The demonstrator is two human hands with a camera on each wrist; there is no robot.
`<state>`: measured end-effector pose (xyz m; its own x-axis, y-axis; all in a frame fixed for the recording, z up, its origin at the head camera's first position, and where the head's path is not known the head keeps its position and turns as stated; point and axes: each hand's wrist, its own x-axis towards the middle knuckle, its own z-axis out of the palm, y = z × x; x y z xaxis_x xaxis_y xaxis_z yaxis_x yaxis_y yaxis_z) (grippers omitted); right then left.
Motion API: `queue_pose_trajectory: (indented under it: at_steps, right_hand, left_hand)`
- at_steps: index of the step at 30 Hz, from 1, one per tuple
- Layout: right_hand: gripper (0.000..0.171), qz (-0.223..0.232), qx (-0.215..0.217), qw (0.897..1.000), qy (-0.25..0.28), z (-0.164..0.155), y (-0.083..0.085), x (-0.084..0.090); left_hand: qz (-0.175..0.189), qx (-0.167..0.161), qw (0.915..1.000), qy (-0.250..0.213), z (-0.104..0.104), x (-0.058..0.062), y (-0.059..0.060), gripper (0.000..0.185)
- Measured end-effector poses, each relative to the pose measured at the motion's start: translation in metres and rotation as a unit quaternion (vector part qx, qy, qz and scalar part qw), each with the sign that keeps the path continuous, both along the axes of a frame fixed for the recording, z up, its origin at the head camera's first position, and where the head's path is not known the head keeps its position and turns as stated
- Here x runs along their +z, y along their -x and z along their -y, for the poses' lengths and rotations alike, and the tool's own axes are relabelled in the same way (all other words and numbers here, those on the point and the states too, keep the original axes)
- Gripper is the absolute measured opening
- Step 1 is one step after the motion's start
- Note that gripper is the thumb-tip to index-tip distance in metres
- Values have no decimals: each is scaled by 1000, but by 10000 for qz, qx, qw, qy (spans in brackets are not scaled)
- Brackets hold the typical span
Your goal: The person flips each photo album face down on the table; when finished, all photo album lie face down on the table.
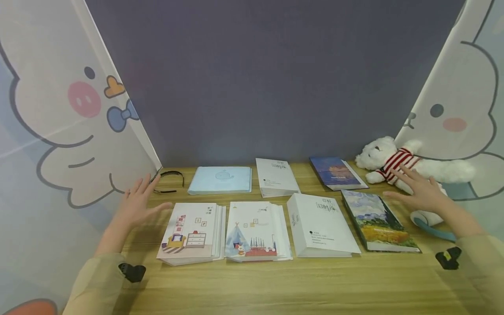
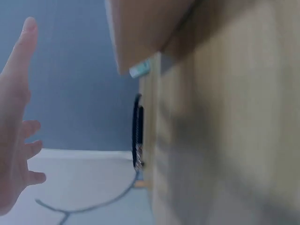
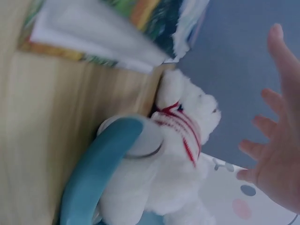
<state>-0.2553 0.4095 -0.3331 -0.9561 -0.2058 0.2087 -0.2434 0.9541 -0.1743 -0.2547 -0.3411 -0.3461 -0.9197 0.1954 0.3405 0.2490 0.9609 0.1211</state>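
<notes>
A: Surface?
B: Light wooden table (image 1: pixel 299 284), grey wall behind.
A: Front row?
B: Four books lying flat: room-drawing book (image 1: pixel 190 232), tent-drawing book (image 1: pixel 253 232) just beside it, plain white book (image 1: pixel 320 225), painted-landscape book (image 1: pixel 378 221).
A: Back row?
B: Pale blue book (image 1: pixel 220 179), smaller white book (image 1: pixel 276 176), dark blue book (image 1: pixel 335 172).
A: Anything else on it?
B: Black headband (image 1: pixel 169 180) at the back left, near the pale blue one. White plush bear (image 1: pixel 393 162) in a red-striped top at the back right, with a teal band (image 1: pixel 433 229) next to it.
</notes>
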Motion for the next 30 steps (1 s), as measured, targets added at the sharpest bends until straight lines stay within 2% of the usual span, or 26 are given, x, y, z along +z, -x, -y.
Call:
queue_pose_trajectory:
  at_steps: [4,11,15,23,26,30]
  right_hand:
    - [75,-66,227,9994,257,11,6,11]
    - [52,-916,532,9938,327,32,19,18]
    - [41,-1224,803,9887,334,46,28,17]
    - [39,-1106,981,9879,459,66,43,14]
    - [42,-942,883,9900,572,70,48,13]
    - [44,-562,768,9936,601,76,55,13]
  left_hand:
    - [-128,-166,9994,-284,-16,13,7,88]
    - [454,-293,9968,-585,-50,20,25,72]
    - [517,-486,9950,-707,-70,22,33,71]
    - [476,-961,9896,-959,-122,34,46,57]
    - [471,-1182,9843,-1224,-143,35,55,54]
    - [617,-1468,9734,-1646,-174,31,65,51]
